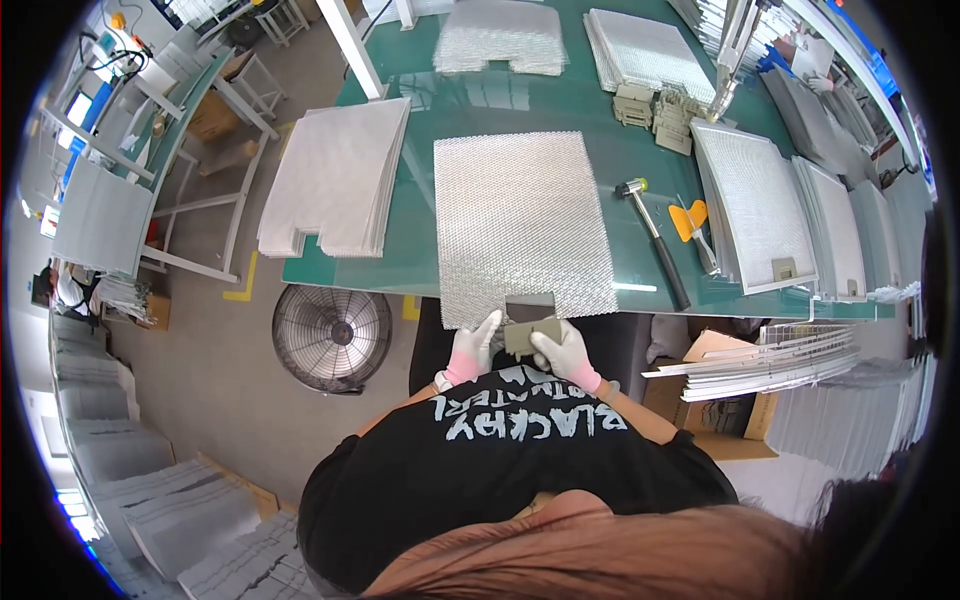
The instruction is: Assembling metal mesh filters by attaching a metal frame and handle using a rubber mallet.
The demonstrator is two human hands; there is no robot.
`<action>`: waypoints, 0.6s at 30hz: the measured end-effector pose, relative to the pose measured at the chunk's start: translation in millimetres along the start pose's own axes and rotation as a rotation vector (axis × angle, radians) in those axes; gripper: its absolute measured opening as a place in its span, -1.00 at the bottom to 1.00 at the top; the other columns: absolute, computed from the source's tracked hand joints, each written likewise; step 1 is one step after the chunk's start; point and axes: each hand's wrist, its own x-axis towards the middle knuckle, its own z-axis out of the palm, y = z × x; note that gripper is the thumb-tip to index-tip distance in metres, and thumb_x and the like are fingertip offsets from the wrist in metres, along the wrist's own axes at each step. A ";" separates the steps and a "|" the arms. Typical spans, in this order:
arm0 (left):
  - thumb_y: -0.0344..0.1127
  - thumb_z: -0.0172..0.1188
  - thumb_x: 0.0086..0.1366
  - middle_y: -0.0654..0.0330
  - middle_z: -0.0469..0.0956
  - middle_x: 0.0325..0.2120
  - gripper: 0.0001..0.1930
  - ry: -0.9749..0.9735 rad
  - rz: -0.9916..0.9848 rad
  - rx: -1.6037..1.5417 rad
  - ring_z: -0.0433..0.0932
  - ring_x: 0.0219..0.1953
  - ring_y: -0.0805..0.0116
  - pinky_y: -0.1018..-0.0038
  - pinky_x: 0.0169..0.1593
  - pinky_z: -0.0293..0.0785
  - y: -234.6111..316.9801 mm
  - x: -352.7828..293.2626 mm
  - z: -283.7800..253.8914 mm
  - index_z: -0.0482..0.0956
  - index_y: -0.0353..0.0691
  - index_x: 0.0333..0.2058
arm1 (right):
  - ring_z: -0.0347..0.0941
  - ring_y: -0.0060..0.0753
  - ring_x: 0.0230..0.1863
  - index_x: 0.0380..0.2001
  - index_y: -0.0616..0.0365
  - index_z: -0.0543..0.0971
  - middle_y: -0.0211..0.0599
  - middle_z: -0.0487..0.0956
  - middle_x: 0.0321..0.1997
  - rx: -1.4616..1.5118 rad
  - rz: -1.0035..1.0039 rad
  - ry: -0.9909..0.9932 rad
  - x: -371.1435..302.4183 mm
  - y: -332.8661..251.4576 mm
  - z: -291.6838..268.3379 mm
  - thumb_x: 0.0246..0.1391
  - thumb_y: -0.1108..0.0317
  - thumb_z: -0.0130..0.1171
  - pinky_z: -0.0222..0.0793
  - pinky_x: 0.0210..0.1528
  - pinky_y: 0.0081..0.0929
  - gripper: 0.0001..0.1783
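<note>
A silvery metal mesh sheet [524, 215] lies in front of me, its near edge jutting past the table and a rectangular notch cut into that edge. My right hand [566, 356], in a white glove with a pink cuff, grips a small grey-green plastic piece [531, 336] just below the notch. On the other side of the notch, my left hand [475, 350], gloved the same way, is closed at the sheet's near edge; part of its grip is hidden.
A black-handled mallet [655, 245] and an orange-bladed tool [690, 220] lie right of the sheet. Stacked mesh sheets [335, 180] stand at the left, with more behind and right. Several plastic pieces [672, 120] are piled farther back. A floor fan [332, 338] sits left below the green table [400, 268].
</note>
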 end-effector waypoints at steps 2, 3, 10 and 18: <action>-0.17 -0.04 0.45 0.11 0.62 -0.29 -0.65 -0.058 0.222 0.459 0.61 -0.28 0.39 0.47 -0.17 0.52 6.5 -1.5 -0.9 0.55 -0.38 -0.14 | 0.33 -0.70 -0.66 -0.25 0.24 0.39 -0.45 0.46 -0.55 0.009 -0.021 -0.187 0.2 9.6 1.4 0.17 0.35 0.16 0.27 -0.62 -0.69 -0.78; -0.16 -0.10 0.47 0.11 0.61 -0.30 -0.62 -0.097 0.027 0.181 0.59 -0.29 0.43 0.49 -0.17 0.51 5.3 1.5 -0.5 0.54 -0.39 -0.13 | 0.41 -0.71 -0.61 -0.27 0.22 0.40 -0.44 0.49 -0.54 -0.016 -0.061 -0.180 2.1 13.9 3.9 0.15 0.34 0.18 0.32 -0.56 -0.72 -0.78; -0.20 -0.28 0.52 0.14 0.51 -0.20 -0.60 -0.281 -0.167 -0.492 0.50 -0.15 0.42 0.51 -0.04 0.45 -36.4 14.8 -6.4 0.46 -0.38 -0.06 | 0.48 -0.71 -0.57 -0.36 0.23 0.43 -0.41 0.55 -0.54 -0.093 -0.164 0.004 -1.2 14.9 21.1 0.11 0.37 0.22 0.36 -0.54 -0.72 -0.81; -0.06 -0.20 0.48 0.06 0.46 -0.06 -0.56 -0.256 -0.363 -0.875 0.45 0.00 0.32 0.34 0.11 0.35 -12.6 8.7 -1.6 0.41 -0.35 -0.01 | 0.42 -0.74 -0.67 -0.46 0.26 0.45 -0.43 0.52 -0.61 -0.187 -0.256 0.264 1.2 22.8 23.8 0.05 0.37 0.25 0.32 -0.64 -0.68 -0.79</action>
